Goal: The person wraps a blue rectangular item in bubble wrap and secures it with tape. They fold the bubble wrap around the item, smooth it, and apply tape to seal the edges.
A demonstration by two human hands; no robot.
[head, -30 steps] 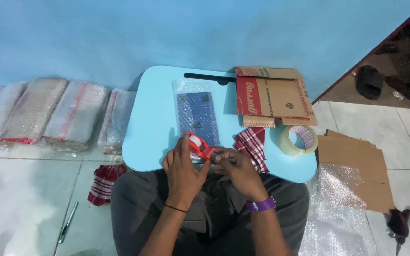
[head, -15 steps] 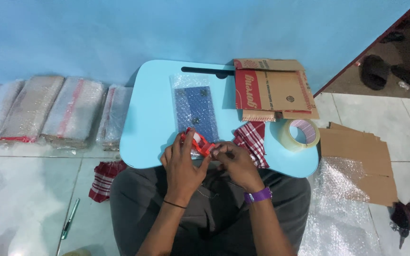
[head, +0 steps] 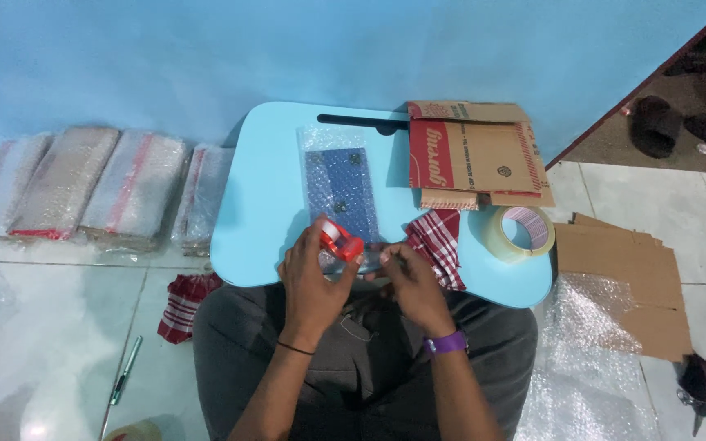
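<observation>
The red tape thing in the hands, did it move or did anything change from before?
Hardly. The left hand keeps holding the red tape dispenser, and the right hand stays at its end, fingers pinched beside it. Both remain at the near edge of the blue lap table. The bubble-wrapped blue item, flat cardboard box and tape roll stayed put.

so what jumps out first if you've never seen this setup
The pale blue lap table against the blue wall, with a bubble-wrapped blue item lying on its middle. At its near edge the left hand holds a small red tape dispenser, the right hand beside it. A flattened red-and-brown carton covers the table's far right corner.
</observation>
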